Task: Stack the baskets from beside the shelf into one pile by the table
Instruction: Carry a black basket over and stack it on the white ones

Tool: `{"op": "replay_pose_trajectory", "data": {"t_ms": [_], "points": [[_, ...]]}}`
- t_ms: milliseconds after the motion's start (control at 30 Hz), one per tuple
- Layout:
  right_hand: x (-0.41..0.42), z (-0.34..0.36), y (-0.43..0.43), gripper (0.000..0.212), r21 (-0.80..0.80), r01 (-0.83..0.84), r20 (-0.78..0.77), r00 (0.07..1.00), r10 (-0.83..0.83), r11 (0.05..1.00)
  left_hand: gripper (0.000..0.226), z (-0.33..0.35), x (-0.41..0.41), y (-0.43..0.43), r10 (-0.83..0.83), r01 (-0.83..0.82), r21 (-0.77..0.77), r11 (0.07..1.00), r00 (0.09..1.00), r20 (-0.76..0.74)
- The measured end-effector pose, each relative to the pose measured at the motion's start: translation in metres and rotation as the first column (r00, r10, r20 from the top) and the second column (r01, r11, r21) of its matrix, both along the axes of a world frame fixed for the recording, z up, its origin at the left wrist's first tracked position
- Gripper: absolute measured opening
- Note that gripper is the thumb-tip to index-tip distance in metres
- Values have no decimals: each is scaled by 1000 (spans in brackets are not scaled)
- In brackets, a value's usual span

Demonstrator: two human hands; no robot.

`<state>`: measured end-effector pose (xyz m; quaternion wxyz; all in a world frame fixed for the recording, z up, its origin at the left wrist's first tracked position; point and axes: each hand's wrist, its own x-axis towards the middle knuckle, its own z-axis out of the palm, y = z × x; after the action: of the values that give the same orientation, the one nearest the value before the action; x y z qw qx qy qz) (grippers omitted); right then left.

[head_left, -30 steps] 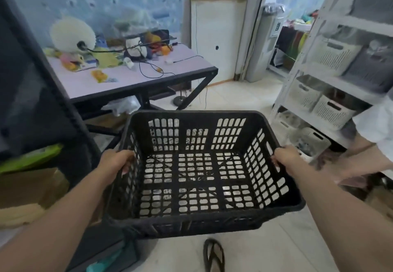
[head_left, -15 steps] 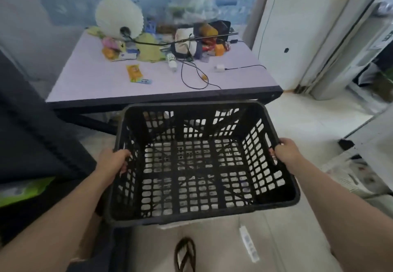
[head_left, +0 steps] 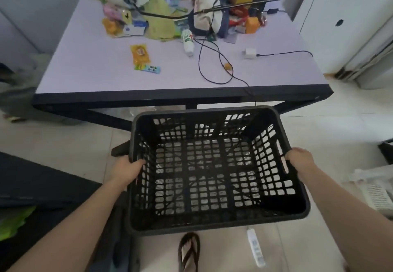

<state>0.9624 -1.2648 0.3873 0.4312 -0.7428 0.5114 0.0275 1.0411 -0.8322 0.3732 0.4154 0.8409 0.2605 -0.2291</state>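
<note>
I hold an empty black lattice basket (head_left: 214, 174) in the air over the tiled floor, just in front of the table (head_left: 182, 95). My left hand (head_left: 127, 168) grips the basket's left rim. On the right side, my right hand (head_left: 301, 162) is closed over the rim by the handle slot. The basket sits roughly level, its far edge close to the table's black front edge. Through its lattice the floor shows. The shelf is out of view.
The lilac tabletop carries clutter at the back, a bottle (head_left: 188, 41), snack packets (head_left: 140, 54), a charger (head_left: 248, 53) and cables. A white power strip (head_left: 256, 248) and my sandalled foot (head_left: 189, 250) are on the floor below the basket. Dark furniture (head_left: 32, 184) stands left; white baskets (head_left: 376, 191) lie right.
I have turned left from the shelf toward the table and come closer to it. The basket has travelled with me and now hangs lower, near the table's front edge. Both hands keep their grip.
</note>
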Motion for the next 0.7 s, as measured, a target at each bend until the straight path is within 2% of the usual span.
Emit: {"op": "replay_pose_trajectory", "data": {"t_ms": [100, 200, 267, 400, 467, 533, 700], "points": [[2, 1, 9, 26, -108, -143, -57, 989, 137, 984, 45, 3, -3, -1, 3, -3, 61, 998, 1000, -8], [-1, 0, 13, 30, -265, -345, -171, 936, 308, 900, 49, 10, -10, -7, 54, -53, 70, 996, 998, -19], [-9, -1, 13, 44, -303, -464, -254, 881, 398, 833, 44, 17, -23, -14, 31, -30, 62, 998, 1000, -6], [-28, 9, 10, 72, -334, -553, -353, 824, 443, 763, 38, 32, -66, -24, -35, 32, 73, 997, 998, 42], [-38, 17, 10, 68, -335, -618, -390, 778, 492, 711, 41, 39, -97, -25, -31, 19, 124, 992, 995, 91], [-50, 27, 16, 56, -312, -689, -403, 719, 566, 654, 40, 45, -131, -24, -9, -13, 165, 986, 991, 133], [-92, 45, 40, 39, -299, -828, -352, 558, 752, 474, 37, 61, -236, -21, 103, -142, 189, 972, 973, 205]]}}
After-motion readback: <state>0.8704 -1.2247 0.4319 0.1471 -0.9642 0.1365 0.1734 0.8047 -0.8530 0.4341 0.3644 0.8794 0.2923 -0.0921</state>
